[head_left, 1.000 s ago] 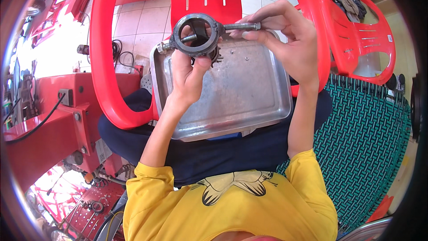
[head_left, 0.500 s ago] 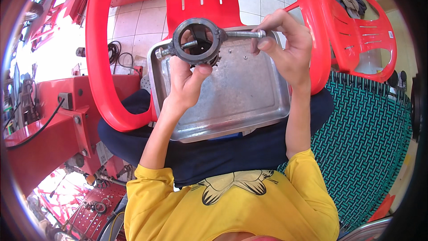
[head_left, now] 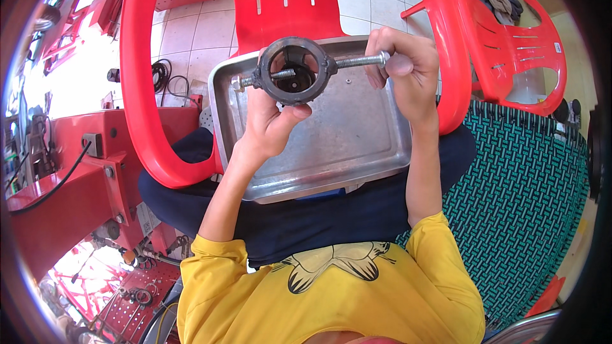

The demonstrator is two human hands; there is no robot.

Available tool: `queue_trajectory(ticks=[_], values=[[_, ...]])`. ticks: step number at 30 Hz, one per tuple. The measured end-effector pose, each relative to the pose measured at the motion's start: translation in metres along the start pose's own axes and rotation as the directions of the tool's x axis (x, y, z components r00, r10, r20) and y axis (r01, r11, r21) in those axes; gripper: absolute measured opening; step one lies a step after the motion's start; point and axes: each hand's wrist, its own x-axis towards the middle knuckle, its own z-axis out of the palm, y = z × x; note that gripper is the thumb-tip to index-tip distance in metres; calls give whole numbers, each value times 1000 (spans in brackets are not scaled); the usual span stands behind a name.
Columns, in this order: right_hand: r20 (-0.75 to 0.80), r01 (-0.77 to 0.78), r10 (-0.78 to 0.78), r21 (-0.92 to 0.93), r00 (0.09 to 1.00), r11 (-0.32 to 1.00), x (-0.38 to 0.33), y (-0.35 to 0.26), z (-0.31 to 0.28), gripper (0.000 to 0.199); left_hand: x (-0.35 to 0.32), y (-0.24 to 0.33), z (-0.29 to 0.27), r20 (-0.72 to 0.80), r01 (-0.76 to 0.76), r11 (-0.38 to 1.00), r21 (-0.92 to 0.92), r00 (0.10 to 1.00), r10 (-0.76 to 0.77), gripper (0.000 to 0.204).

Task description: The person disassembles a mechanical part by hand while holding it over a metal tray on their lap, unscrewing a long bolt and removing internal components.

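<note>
A dark metal ring-shaped fitting [head_left: 294, 97] is held up over a metal tray [head_left: 319, 178], its round opening facing me. My left hand [head_left: 266, 129] is closed on it from below, the thumb along its lower edge; the other fingers are mostly hidden behind it. A long threaded bolt [head_left: 359, 62] sticks out of the ring's right side. At its head, my right hand [head_left: 411, 76] is pinched closed with thumb and fingers. A second bolt [head_left: 238, 83] sits in the left side, its threaded end reaching into the opening.
The tray rests on my lap and against a red plastic chair [head_left: 290, 16]. A small nut [head_left: 348, 81] lies in the tray. Another red chair [head_left: 519, 51] and a green-and-black woven surface [head_left: 516, 210] are on the right. A red metal frame [head_left: 70, 185] stands at my left.
The ring fitting and both hands have shifted slightly downward, with the ring also moving a little right. My right fingers have closed in around the bolt's head.
</note>
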Motion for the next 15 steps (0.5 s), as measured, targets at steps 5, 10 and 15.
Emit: queue_trajectory(ticks=[5, 10, 15], values=[[21, 0, -1, 47, 1000, 999, -2, 0, -1, 49, -1, 2, -6, 91, 63, 982, 177, 993, -80, 98], [62, -65, 65, 8, 996, 998, 0, -9, 2, 40, 2, 2, 1, -47, -3, 1000, -1, 999, 3, 60], [69, -65, 68, -44, 995, 997, 1, -9, 1, 27, 5, 4, -11, 78, 69, 996, 61, 994, -74, 64]])
